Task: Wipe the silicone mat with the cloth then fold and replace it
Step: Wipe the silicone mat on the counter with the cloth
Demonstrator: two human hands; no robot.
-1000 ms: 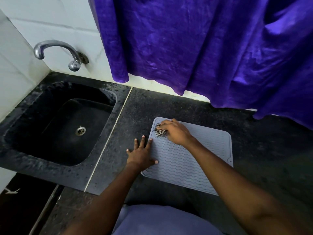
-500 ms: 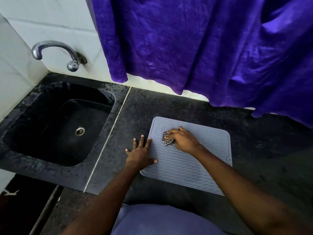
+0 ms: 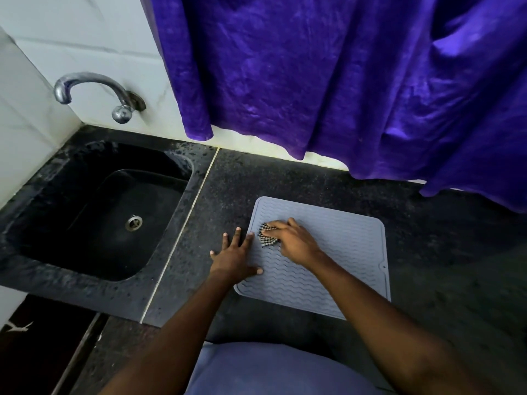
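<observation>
A grey silicone mat [image 3: 339, 252] with a wavy ribbed surface lies flat on the black counter. My right hand [image 3: 293, 240] grips a small bunched black-and-white checked cloth [image 3: 266, 238] and presses it onto the mat's left part. Only the cloth's left side shows from under the fingers. My left hand [image 3: 235, 256] lies flat with spread fingers across the mat's left edge, the thumb on the mat and the other fingers partly on the counter.
A black sink [image 3: 94, 212] with a metal drain is set into the counter at left, under a chrome tap [image 3: 94, 92] on the white tiled wall. A purple curtain [image 3: 342, 81] hangs behind the mat. The counter [image 3: 442, 266] continues to the right.
My right hand has slid the cloth down the mat toward me, from the far left corner to the middle left. My left hand has stayed on the mat's edge.
</observation>
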